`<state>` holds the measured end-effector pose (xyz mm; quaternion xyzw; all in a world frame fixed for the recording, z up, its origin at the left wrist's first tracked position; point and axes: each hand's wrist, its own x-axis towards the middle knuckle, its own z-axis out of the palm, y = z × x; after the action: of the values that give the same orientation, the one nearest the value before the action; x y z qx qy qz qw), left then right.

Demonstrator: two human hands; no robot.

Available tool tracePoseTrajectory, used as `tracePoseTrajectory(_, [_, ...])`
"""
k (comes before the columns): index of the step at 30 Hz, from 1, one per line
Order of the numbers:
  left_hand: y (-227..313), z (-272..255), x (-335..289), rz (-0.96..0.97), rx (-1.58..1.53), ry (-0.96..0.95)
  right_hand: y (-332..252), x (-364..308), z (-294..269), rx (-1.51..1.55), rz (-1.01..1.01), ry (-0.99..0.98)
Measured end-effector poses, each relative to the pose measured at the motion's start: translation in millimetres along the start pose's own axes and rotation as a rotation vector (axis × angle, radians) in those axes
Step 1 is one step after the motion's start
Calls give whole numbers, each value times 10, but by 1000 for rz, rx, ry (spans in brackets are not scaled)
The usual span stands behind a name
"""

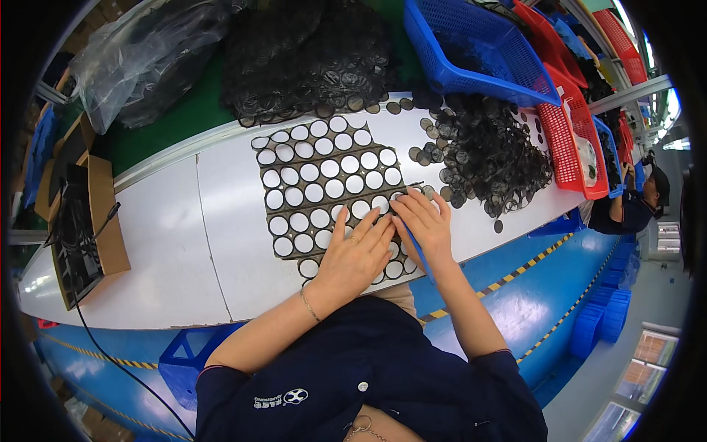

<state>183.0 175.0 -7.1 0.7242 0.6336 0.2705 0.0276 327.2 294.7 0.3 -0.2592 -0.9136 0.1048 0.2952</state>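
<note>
A dark sheet (pixel 322 197) with rows of round openings, white showing through them, lies on the white table in front of me. My left hand (pixel 355 254) rests on its lower right part, fingers spread and nothing visibly held. Beside it, my right hand (pixel 425 225) bends over the sheet's right edge with a slim blue stick-like tool (pixel 417 249) tucked under the palm. The tool's working end is hidden by the fingers. Just beyond my right hand lies a heap of thin dark discs (pixel 493 151), with several loose ones at its left.
A stack of dark perforated sheets (pixel 305 62) stands at the back, next to clear plastic bags (pixel 147 59). Blue (pixel 482 55) and red (pixel 567 144) baskets line the back right. An open cardboard box (pixel 103 221) with black cables sits far left. Another person (pixel 637 199) is at far right.
</note>
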Motion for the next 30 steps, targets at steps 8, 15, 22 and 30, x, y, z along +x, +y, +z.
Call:
tracePoseTrajectory(8, [21, 22, -25, 11, 21, 4, 352, 296, 61, 372, 407, 267])
tracePoseTrajectory(15, [-121, -77, 117, -14, 35, 0, 253, 249, 189, 484, 329, 17])
tracePoseTrajectory(22, [-245, -50, 102, -58, 73, -6, 285, 280, 221, 501, 295, 36])
tracePoseTrajectory(30, [-256, -38, 97, -51, 59, 5, 290, 278, 237, 470, 252, 47])
